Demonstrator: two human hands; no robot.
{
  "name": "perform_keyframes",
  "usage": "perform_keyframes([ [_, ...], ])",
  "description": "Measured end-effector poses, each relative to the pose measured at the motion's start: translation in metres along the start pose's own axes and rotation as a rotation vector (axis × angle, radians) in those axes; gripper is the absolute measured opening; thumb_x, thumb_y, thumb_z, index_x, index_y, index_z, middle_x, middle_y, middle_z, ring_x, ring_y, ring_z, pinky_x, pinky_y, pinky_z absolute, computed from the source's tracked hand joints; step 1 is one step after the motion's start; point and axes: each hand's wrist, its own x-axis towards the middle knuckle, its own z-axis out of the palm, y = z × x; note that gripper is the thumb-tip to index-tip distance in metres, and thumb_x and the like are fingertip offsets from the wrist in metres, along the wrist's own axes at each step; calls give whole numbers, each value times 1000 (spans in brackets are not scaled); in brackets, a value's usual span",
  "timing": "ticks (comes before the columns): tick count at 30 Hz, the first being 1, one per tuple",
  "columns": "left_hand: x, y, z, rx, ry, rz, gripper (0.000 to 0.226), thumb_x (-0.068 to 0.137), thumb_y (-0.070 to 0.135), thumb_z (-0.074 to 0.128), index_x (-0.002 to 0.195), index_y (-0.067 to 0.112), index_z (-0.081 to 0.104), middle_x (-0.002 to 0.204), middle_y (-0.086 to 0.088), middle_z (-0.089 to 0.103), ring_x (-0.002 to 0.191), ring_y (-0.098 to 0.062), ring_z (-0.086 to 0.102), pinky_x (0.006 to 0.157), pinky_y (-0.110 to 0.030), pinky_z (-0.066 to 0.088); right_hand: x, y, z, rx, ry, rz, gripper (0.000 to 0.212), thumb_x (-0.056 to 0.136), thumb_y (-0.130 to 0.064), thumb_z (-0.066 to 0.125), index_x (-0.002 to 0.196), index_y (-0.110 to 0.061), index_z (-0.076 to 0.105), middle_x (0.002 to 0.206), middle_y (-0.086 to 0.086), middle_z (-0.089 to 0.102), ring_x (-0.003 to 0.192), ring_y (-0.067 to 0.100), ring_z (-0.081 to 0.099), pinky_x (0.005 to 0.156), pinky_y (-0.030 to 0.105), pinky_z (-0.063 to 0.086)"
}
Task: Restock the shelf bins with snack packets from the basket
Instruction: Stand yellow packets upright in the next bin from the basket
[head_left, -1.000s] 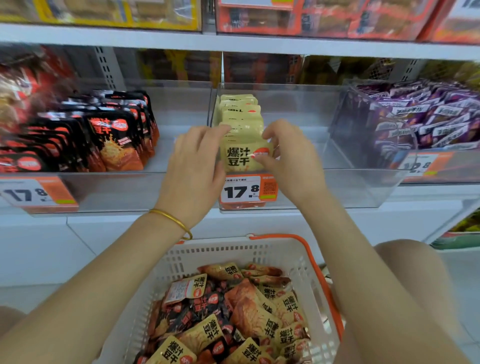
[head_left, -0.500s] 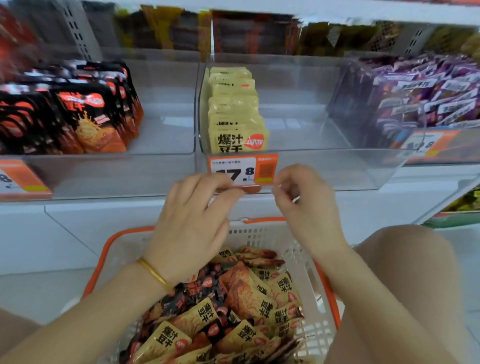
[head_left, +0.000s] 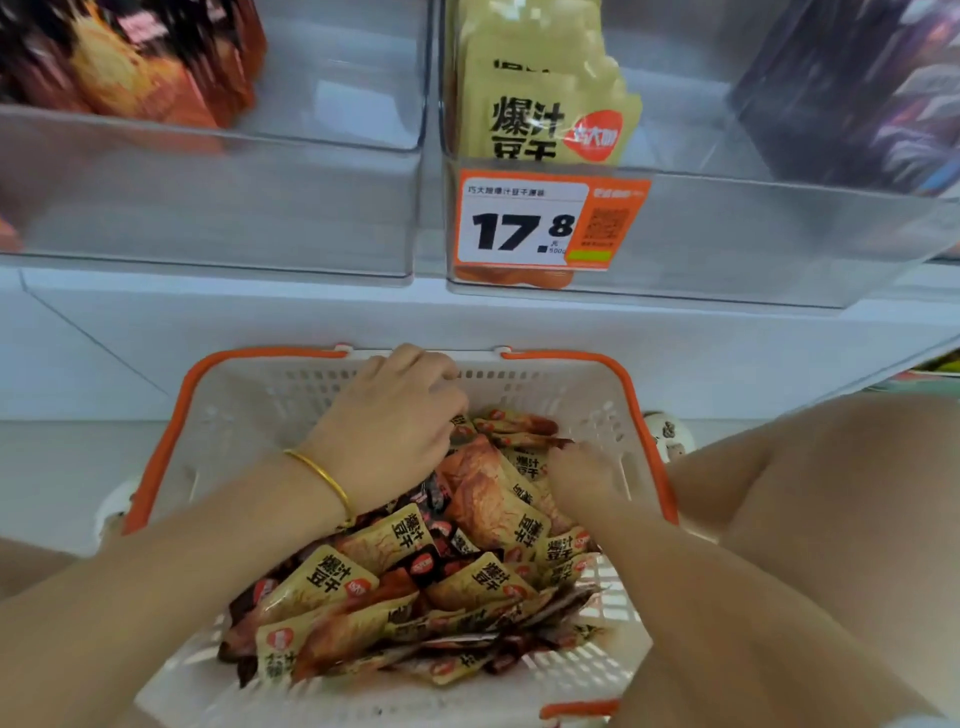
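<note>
Now digging into the basket (head_left: 249, 395) with both hands. Left hand (head_left: 387, 431) arched over the heap by the basket's far wall, fingers curled down among the snack packets (head_left: 483, 577). Right hand (head_left: 582, 478) low near the basket's right wall, blurred, fingertips in the pile. Cannot tell whether either has a packet pinched yet.

Sort by colour first. Pick only tan packets with bold black lettering, matching the upright row (head_left: 540, 119) in the clear bin (head_left: 727, 234) just above the basket's far rim, behind the orange price tag (head_left: 524, 223). Leave the dark and red-brown ones for the bin up and left of the basket (head_left: 130, 67). Pinch by a flat sealed edge rather than the plump middle. Gather a few with faces aligned, ready to slot in upright.

Expect glossy, slippery film, light and crinkly, in small flat pillow shapes with crimped ends. Expect rigid white perforated plastic with orange handles for the basket, and hard transparent walls with rounded corners for the bins above it.
</note>
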Motion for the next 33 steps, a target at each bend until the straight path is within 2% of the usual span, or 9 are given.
perform_keyframes([
  [6, 0, 1, -1, -22, -14, -27, 18, 83, 16, 61, 100, 18, 67, 116, -4, 58, 111, -28, 49, 91, -45, 46, 13, 8, -44, 151, -118, -44, 12, 90, -8, 52, 99, -7, 60, 81, 3, 54, 87, 22, 57, 76, 30, 47],
  [10, 5, 7, -5, -105, -96, -95, 31, 96, 28, 46, 127, 24, 50, 133, 8, 44, 123, -14, 33, 105, -29, 30, -22, 21, -121, 244, 18, -226, 21, 84, -16, 63, 103, -8, 67, 99, 6, 62, 95, 23, 59, 81, 33, 48],
  [15, 12, 26, -20, -376, -146, -180, 34, 90, 33, 58, 122, 20, 56, 112, 2, 62, 104, -16, 55, 89, -31, 44, -97, 36, -174, 821, 120, -385, 15, 83, -13, 70, 96, -6, 70, 88, -3, 60, 77, 6, 54, 63, 12, 41],
  [17, 16, 33, -33, -467, -94, -235, 18, 87, 24, 64, 101, 14, 62, 90, -2, 64, 85, -20, 58, 75, -31, 44, -114, 39, -178, 1129, 162, -379, 15, 82, -9, 71, 96, -4, 69, 87, -2, 64, 76, 6, 59, 64, 10, 44],
  [20, 20, 34, -57, -548, 27, -275, 12, 85, 19, 66, 92, 10, 62, 86, -6, 62, 83, -21, 57, 73, -31, 42, -127, 48, -175, 1481, 163, -398, 21, 84, -7, 66, 105, -10, 64, 93, 4, 69, 78, 11, 67, 69, 21, 54],
  [24, 31, 37, -94, -642, 160, -227, 8, 84, 18, 68, 90, 18, 62, 92, -5, 65, 84, -19, 60, 77, -35, 48, -140, 52, -187, 1576, 257, -508, 19, 86, 0, 60, 105, -2, 58, 89, 5, 68, 72, 11, 67, 58, 22, 55],
  [26, 38, 40, -112, -693, 282, -217, 16, 85, 20, 67, 95, 27, 57, 91, 7, 63, 84, -6, 59, 77, -22, 46, -142, 56, -204, 1659, 428, -541, 11, 87, 3, 57, 94, -6, 58, 78, 3, 66, 66, 10, 64, 52, 21, 53],
  [29, 45, 41, -136, -650, 525, -239, 25, 87, 9, 62, 106, 22, 53, 89, 17, 53, 77, 13, 50, 67, -2, 35, -144, 70, -235, 1815, 677, -530, 16, 90, 0, 55, 90, -17, 56, 79, -5, 68, 73, 12, 65, 58, 25, 54],
  [33, 52, 38, -147, -557, 559, -247, 31, 89, 5, 57, 115, 17, 48, 93, 10, 51, 79, 3, 50, 65, 0, 35, -140, 77, -262, 1815, 816, -564, 17, 94, -3, 51, 94, -19, 53, 96, 0, 67, 88, 15, 65, 69, 28, 56],
])
